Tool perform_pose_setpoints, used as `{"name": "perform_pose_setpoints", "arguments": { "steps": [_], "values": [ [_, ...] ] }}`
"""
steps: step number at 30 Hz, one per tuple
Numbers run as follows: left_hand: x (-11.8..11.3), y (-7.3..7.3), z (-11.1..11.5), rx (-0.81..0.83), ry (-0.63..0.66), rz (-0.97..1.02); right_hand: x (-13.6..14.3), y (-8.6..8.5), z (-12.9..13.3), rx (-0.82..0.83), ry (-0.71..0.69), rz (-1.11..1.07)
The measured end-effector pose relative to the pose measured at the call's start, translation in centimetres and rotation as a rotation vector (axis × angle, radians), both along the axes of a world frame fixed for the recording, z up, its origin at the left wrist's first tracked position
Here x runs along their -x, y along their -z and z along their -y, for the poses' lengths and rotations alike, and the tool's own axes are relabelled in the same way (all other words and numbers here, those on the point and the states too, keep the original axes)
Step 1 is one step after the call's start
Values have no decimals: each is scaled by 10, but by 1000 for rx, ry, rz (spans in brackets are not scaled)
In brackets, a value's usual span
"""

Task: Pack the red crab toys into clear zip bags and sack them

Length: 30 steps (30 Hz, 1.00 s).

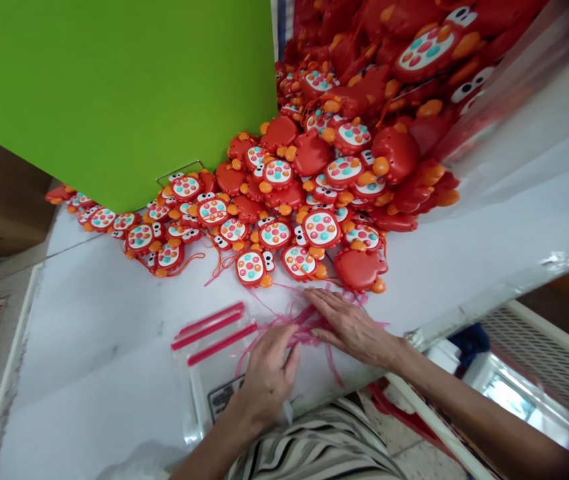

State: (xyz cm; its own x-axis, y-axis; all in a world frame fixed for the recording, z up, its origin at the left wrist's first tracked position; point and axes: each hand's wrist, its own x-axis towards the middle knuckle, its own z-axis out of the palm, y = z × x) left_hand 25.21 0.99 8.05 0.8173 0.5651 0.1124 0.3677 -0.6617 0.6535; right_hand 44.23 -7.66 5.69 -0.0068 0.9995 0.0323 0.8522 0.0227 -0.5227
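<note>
Thin pink plastic strips (pixel 332 363) lie in a loose heap on the white table in front of me. My left hand (pixel 270 370) is at the left end of the heap, its fingers bent and close together on some strips. My right hand (pixel 349 327) rests over the right part, fingers stretched out and lying flat on the strips. Beside my left hand are clear zip bags (pixel 222 350) with pink-red closures, partly under my wrist. Just beyond my hands lie red crab-shaped toys (pixel 251 267) with white faces, coloured buttons and orange cords.
A large pile of the same crab toys (pixel 324 167) spreads across the back, spilling from a clear plastic bag (pixel 509 113) at right. A green box (pixel 129 87) stands behind at left. The white table (pixel 89 353) ends close to my body; a basket (pixel 544 353) sits below right.
</note>
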Motion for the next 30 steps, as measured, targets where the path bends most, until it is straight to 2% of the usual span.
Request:
{"name": "perform_pose_setpoints", "arguments": {
  "steps": [4,8,12,14,17,21,25,27,30],
  "values": [
    [-1,-4,-5,60,-69,-54,-5,2,2,26,-49,-39],
    [-11,-3,1,176,27,-201,-5,7,8,32,-78,-32],
    [-24,-12,9,320,134,-170,-4,12,15,18,-100,-23],
    [-22,-21,7,422,113,-133,-3,14,18,13,-103,-22],
    [-10,-32,-4,488,-9,-102,-2,14,20,5,-93,-10],
    [12,-32,-24,327,-92,-137,0,13,20,-6,-89,18],
    [27,-18,-40,64,-11,-245,2,14,20,2,-91,51],
    [31,-11,-45,-10,29,-297,3,17,20,-9,-81,58],
    [35,-3,-50,-63,16,-326,4,21,21,-20,-81,59]
  ]
}}
